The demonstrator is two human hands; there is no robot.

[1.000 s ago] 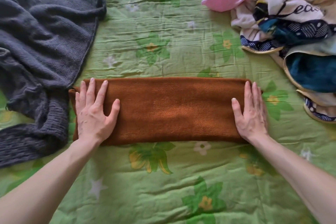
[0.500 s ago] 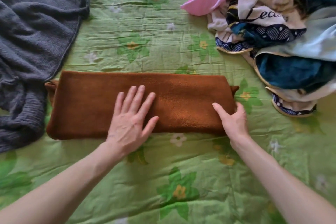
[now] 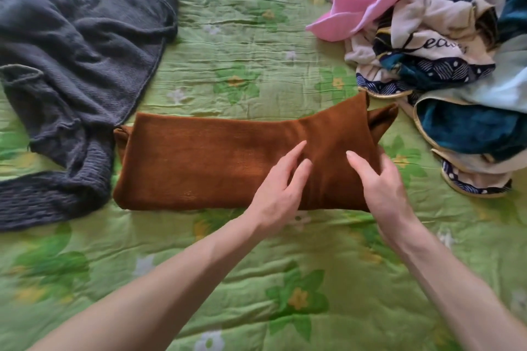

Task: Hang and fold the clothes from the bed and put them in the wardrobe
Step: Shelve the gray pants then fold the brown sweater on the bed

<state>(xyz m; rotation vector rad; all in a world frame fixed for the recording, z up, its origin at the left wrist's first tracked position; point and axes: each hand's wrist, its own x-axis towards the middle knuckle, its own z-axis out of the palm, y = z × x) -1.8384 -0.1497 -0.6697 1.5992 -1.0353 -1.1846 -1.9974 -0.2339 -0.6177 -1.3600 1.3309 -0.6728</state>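
We have open green bedspread (image 3: 256, 37) beyond our hands and a wide stretch of it on our near side, under both forearms, so there is free room front and back. The brown garment (image 3: 199, 162) lies folded in a long band across the bed, running from under our hands well out to the left. Our left hand (image 3: 281, 188) rests on its right half, fingers straight and loose, fingertips touching the fabric, gripping nothing. Our right hand (image 3: 382, 185) is just beside it, at the band's right end, thumb on top and fingers curled round the edge, grasping the cloth; that end stands lifted off the bed, peaking above our fingers. Left of our left hand, the grey knitted sweater (image 3: 74, 65) sprawls, its edge touching the band's far left corner. Right of and beyond our right hand sits the heap of clothes (image 3: 445, 45), pink piece (image 3: 359, 0) on top, close to the lifted end.
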